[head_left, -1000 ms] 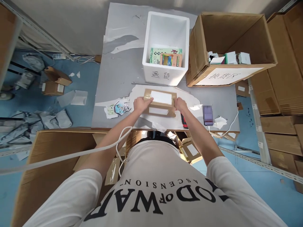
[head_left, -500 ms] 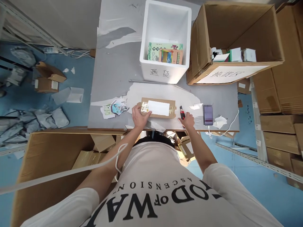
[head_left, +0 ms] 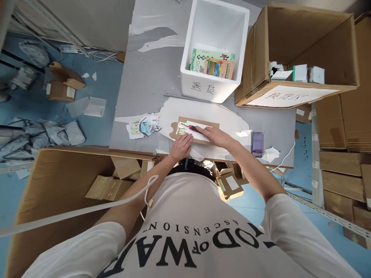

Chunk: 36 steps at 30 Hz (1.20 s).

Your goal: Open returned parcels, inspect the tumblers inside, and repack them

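Note:
A small cardboard box (head_left: pixel 215 125) with a white label lies near the front of the table, shiny tape on its left end. At that end a brown flap (head_left: pixel 174 130) sticks out. My left hand (head_left: pixel 182 146) grips the box's near edge, fingers bent over it. My right hand (head_left: pixel 215 136) is closed around a red and black box cutter (head_left: pixel 193 128), held over the label with its tip towards the taped end. The blade itself is too small to make out.
A white foam box (head_left: pixel 213 87) with booklets and a large carton (head_left: pixel 252 77) with small boxes stand at the back. Crumpled printed paper (head_left: pixel 145 126) lies left, a phone (head_left: pixel 257 144) right. A big open carton (head_left: pixel 72 170) sits below the table's left front edge.
My right hand has picked the box cutter up from the table and brought it left over the box. My left hand has shifted from the box's left end to its near edge.

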{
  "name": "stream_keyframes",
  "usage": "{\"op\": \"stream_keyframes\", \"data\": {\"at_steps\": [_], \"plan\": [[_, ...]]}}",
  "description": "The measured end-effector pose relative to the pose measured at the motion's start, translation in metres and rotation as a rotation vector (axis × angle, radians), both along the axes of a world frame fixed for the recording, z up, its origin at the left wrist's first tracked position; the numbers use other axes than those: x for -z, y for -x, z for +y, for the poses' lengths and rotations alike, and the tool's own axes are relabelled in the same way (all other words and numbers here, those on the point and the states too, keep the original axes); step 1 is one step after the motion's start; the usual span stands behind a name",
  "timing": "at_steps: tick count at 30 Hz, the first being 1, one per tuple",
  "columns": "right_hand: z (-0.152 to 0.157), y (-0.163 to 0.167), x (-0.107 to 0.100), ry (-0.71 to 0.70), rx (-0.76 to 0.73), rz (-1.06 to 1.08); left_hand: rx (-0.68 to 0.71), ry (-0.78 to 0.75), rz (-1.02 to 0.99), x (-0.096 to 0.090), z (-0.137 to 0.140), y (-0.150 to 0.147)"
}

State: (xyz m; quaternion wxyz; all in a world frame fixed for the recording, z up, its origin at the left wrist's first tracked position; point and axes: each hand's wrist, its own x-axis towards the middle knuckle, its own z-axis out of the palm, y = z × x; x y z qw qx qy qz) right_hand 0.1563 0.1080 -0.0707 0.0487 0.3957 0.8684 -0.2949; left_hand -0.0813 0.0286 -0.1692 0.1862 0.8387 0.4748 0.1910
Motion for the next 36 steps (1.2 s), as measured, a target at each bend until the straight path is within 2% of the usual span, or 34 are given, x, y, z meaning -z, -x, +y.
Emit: {"op": "stream_keyframes", "data": {"at_steps": [2, 4, 8, 11, 17, 20, 25, 32, 34, 36], "plan": [[0.015, 0.022, -0.007, 0.003, -0.139, -0.074, 0.007, 0.002, -0.011, 0.002, 0.000, 0.000], [0.024, 0.033, -0.010, -0.022, -0.209, -0.160, 0.009, 0.002, -0.017, 0.003, 0.001, -0.001], [0.025, 0.034, -0.013, -0.131, -0.283, -0.321, 0.010, -0.010, -0.009, 0.003, 0.001, -0.001], [0.022, 0.031, -0.017, -0.150, -0.272, -0.340, 0.011, -0.013, -0.005, 0.003, 0.002, -0.001], [0.015, 0.032, -0.025, -0.065, -0.178, -0.353, 0.017, -0.007, -0.009, 0.005, 0.002, 0.002], [0.009, 0.007, -0.036, -0.035, -0.126, -0.415, 0.018, 0.007, 0.000, 0.005, 0.003, 0.002], [-0.007, -0.063, -0.051, 0.018, -0.003, -0.498, -0.021, 0.009, 0.016, 0.004, 0.004, -0.002], [-0.030, -0.107, -0.066, 0.040, 0.118, -0.458, -0.007, -0.009, 0.022, 0.002, 0.003, -0.002], [-0.044, -0.130, -0.067, 0.021, 0.202, -0.412, 0.001, -0.010, 0.016, 0.002, 0.003, -0.001], [-0.062, -0.148, -0.054, -0.029, 0.375, -0.368, 0.009, -0.011, 0.018, 0.003, 0.003, -0.001]]}}
